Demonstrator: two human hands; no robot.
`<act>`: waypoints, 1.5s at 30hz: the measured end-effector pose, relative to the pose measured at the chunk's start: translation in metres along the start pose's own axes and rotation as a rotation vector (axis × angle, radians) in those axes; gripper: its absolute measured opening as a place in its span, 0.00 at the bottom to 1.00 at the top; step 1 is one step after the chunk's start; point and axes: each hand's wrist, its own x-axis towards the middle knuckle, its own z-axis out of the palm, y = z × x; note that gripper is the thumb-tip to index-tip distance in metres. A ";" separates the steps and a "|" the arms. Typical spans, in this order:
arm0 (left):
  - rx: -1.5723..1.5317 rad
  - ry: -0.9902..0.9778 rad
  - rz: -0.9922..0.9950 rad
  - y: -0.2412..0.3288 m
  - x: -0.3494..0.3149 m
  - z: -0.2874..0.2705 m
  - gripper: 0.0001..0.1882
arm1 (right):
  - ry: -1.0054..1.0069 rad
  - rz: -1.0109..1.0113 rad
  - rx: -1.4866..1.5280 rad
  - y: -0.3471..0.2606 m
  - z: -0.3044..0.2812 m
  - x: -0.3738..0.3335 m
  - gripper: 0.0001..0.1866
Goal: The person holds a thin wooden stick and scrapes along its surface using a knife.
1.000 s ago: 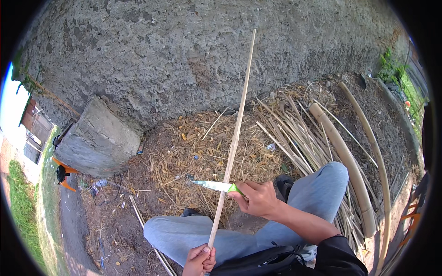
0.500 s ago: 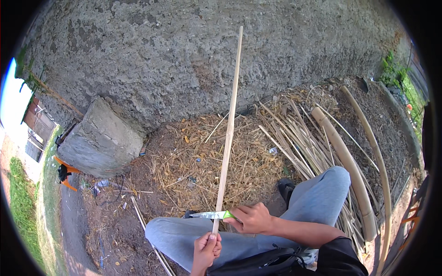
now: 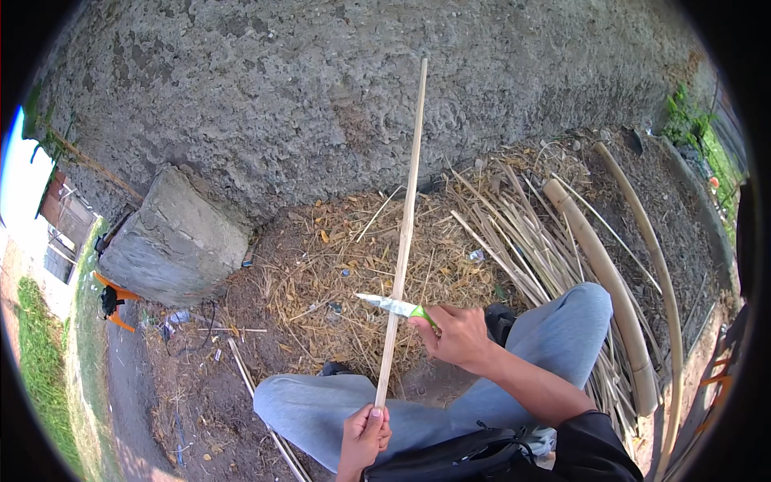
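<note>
Since the earlier frame, the knife (image 3: 404, 308) has been moved outward along the strip (image 3: 410, 193), away from the left hand (image 3: 364, 438). Behind stands a rough grey wall (image 3: 281, 104); at right, smooth curved bamboo poles (image 3: 601, 273) are laid. At centre, the pale, tapered strip is clasped at its near end by the left fingers (image 3: 383, 431). Shaping is judged partly done; a raised node (image 3: 406, 231) appears left. The knife's green handle (image 3: 422, 315) is gripped by the right hand (image 3: 460, 336).

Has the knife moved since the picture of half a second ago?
Yes. The knife has moved away from the person, nearer to the rough grey wall.
</note>
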 end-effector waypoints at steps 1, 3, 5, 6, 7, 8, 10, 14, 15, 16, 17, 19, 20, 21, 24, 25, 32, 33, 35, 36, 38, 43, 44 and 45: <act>0.017 -0.005 -0.020 -0.004 -0.003 -0.007 0.14 | 0.007 0.112 -0.012 0.008 -0.002 0.007 0.17; 0.032 -0.013 -0.043 0.002 -0.008 -0.002 0.14 | -0.009 0.062 -0.040 0.012 -0.003 0.011 0.17; 0.152 0.105 0.014 0.012 -0.015 0.005 0.17 | 0.030 -0.010 -0.078 0.011 -0.001 0.011 0.18; 0.154 0.100 0.016 0.014 -0.015 0.006 0.17 | 0.034 -0.009 -0.083 0.013 -0.001 0.012 0.18; 0.193 0.107 0.020 0.014 -0.015 0.006 0.17 | 0.042 0.009 -0.116 0.015 0.000 0.013 0.18; 0.230 0.118 0.021 0.013 -0.017 0.006 0.17 | 0.046 0.028 -0.145 0.015 0.000 0.012 0.18; 0.272 0.124 0.033 -0.011 -0.031 -0.009 0.17 | 0.012 0.196 -0.158 0.051 -0.015 0.031 0.19; 0.365 0.150 0.096 -0.011 -0.039 -0.011 0.18 | 0.056 0.261 -0.066 0.042 -0.019 0.033 0.18; 0.346 0.163 0.106 -0.006 -0.034 -0.008 0.18 | 0.006 0.323 0.013 0.030 -0.018 0.028 0.16; 0.337 0.169 0.113 -0.005 -0.028 -0.005 0.18 | -0.018 0.270 0.048 0.022 -0.014 0.017 0.15; 0.328 0.179 0.157 -0.003 -0.023 -0.003 0.17 | -0.040 0.221 0.085 0.013 -0.009 0.005 0.14; 0.319 0.193 0.197 0.003 -0.018 -0.002 0.17 | -0.210 0.085 0.169 -0.017 -0.012 -0.011 0.15; 0.322 0.206 0.199 0.007 -0.015 0.002 0.17 | -0.304 0.031 0.178 -0.024 -0.010 -0.023 0.14; 0.324 0.224 0.200 0.009 -0.013 0.004 0.16 | -0.399 -0.027 0.191 -0.030 -0.007 -0.034 0.14; 0.242 0.146 0.143 0.010 -0.006 0.002 0.14 | -0.355 -0.191 0.203 -0.037 0.005 -0.050 0.15; 0.244 0.138 0.141 0.008 -0.003 0.002 0.14 | -0.344 -0.235 0.130 -0.035 0.004 -0.053 0.16; 0.229 0.136 0.135 0.003 -0.014 0.003 0.16 | -0.110 -0.078 0.014 -0.010 -0.011 -0.015 0.14; 0.212 0.104 0.108 0.005 -0.015 0.003 0.16 | -0.075 -0.096 0.003 -0.007 -0.012 -0.013 0.14; 0.226 0.121 0.094 0.008 -0.018 0.004 0.16 | 0.001 -0.125 0.009 0.002 -0.005 -0.011 0.14; 0.239 0.134 0.088 0.012 -0.015 0.006 0.16 | 0.004 -0.124 0.002 0.005 -0.003 -0.009 0.14; 0.241 0.138 0.076 0.011 -0.014 0.005 0.16 | -0.007 -0.072 -0.021 0.007 0.000 -0.006 0.13; 0.267 0.142 0.061 0.003 -0.019 -0.001 0.16 | -0.025 -0.041 -0.067 0.022 0.011 -0.002 0.13; 0.254 0.157 0.038 0.003 -0.020 -0.002 0.17 | -0.019 -0.052 -0.060 0.021 0.014 -0.002 0.13; 0.240 0.172 0.016 0.003 -0.020 -0.003 0.17 | -0.020 -0.051 -0.060 0.019 0.015 -0.002 0.13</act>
